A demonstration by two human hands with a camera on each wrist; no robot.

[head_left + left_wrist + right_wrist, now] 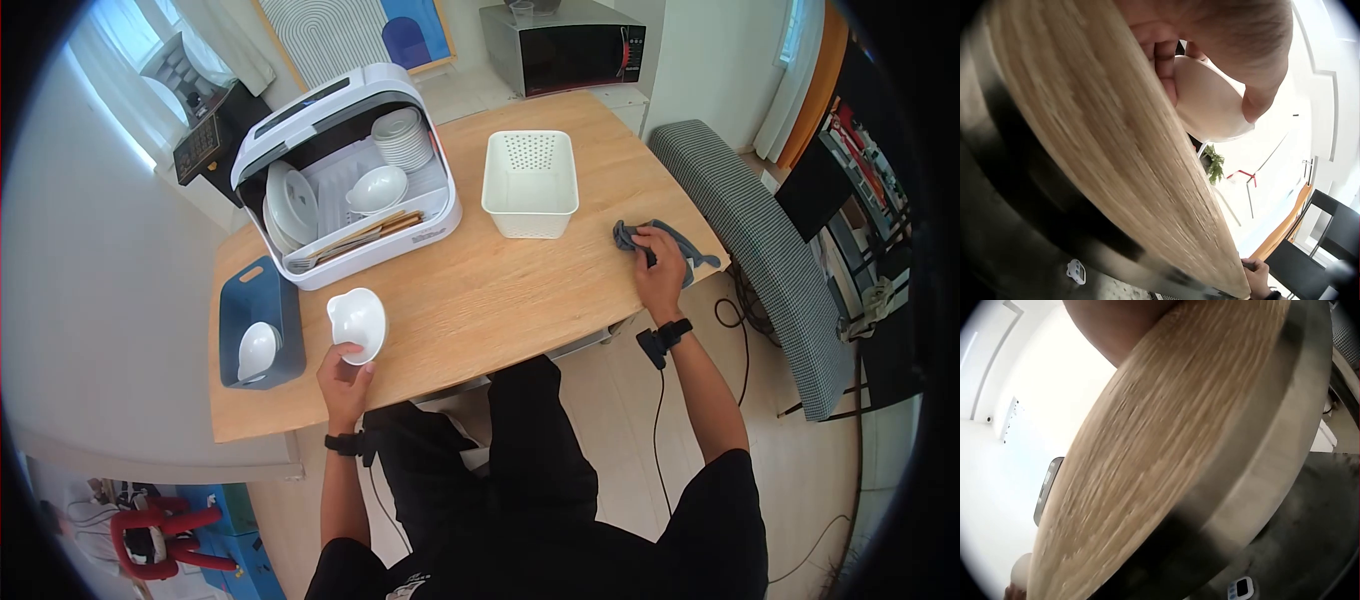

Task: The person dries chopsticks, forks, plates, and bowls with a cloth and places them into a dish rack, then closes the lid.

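Observation:
In the head view my left hand [347,388] pinches the near edge of a white bowl [358,325] over the front left of the table. The left wrist view shows that bowl [1207,100] between the thumb and fingers of my left hand [1222,37]. My right hand [660,272] rests with bent fingers on a dark grey cloth [690,250] at the table's right end. The right wrist view shows only part of my right hand [1119,325], and no cloth.
A white dish cabinet [370,255] holding plates, bowls and chopsticks stands at the back left. Left of the held bowl is a blue bin [232,310] with white bowls [258,348]. A cream basket [530,222] stands mid-table [470,290]; a microwave [575,55] is behind.

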